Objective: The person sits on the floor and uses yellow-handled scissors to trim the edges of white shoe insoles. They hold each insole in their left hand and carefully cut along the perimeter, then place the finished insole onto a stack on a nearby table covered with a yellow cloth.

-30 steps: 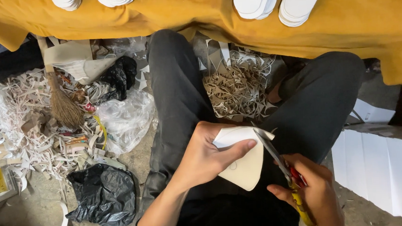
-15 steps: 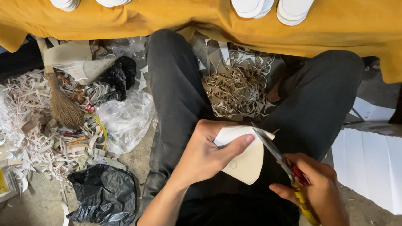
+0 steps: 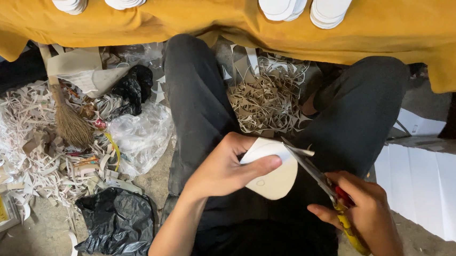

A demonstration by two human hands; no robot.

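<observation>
White and stiff, the insole-shaped cutout (image 3: 272, 173) sits low over the seated person's lap, pinched in the left hand (image 3: 225, 168): the thumb lies across its near face and the other fingers curl behind, so the piece is gripped firmly at its left half. Its rounded end points down and to the right, the long axis running roughly from the hand's knuckles toward the person's right knee. From that free side come the scissors (image 3: 323, 183), red and yellow at the handles, held in the right hand (image 3: 365, 214), whose fingers are closed through the loops. The blades slant up and to the left, meeting the cutout's upper right edge, where a thin white sliver pokes out beside the tips. Whether the blades are parted or shut I cannot tell.
</observation>
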